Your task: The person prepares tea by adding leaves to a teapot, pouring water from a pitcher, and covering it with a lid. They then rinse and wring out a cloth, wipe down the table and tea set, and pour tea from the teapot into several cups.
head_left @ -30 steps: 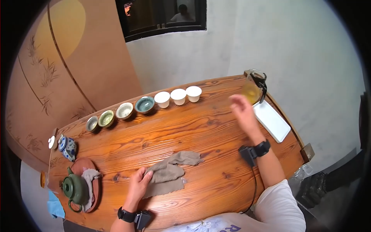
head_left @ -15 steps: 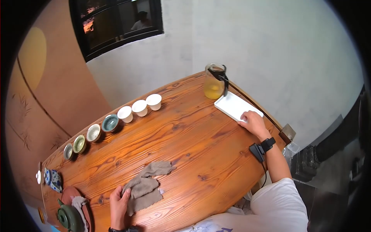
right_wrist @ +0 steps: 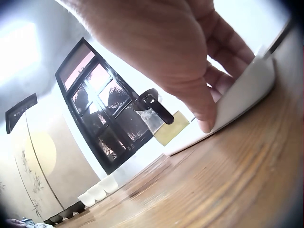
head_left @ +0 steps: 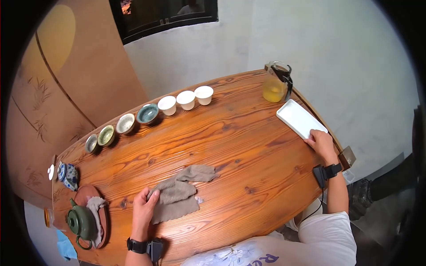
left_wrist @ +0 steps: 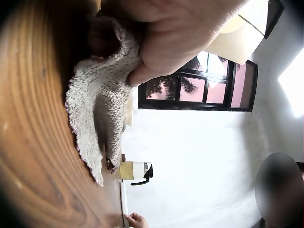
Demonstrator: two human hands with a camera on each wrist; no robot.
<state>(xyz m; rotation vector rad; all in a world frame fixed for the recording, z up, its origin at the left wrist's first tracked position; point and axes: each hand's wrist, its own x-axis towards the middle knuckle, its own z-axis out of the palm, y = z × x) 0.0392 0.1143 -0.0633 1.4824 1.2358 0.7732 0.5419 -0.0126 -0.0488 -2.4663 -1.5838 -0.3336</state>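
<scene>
My left hand (head_left: 144, 208) pinches the left edge of a grey-brown cloth (head_left: 175, 201) between thumb and fingers. The cloth lies crumpled on the wooden table, and in the left wrist view its fuzzy folds (left_wrist: 102, 99) hang from under the hand. At the table's right side my right hand (head_left: 321, 144) grips the near end of a white rectangular tray (head_left: 299, 117). In the right wrist view the thumb presses the tray's outer side (right_wrist: 242, 95) while the fingers reach over its rim. Beyond the tray's far end stands a glass pitcher (head_left: 274, 91) of yellow liquid with a black handle.
Along the back edge run three white cups (head_left: 186, 100) and several glazed bowls (head_left: 125, 123). On the left are a blue-and-white teapot (head_left: 68, 176) and a green teapot (head_left: 82, 221) on a reddish-brown round tray (head_left: 86, 193), with another cloth (head_left: 96, 217) beside it.
My right hand has come from beside the pitcher down to the white tray's near end and now holds it. My left hand stays on the cloth. The head view has swung right and partly back.
</scene>
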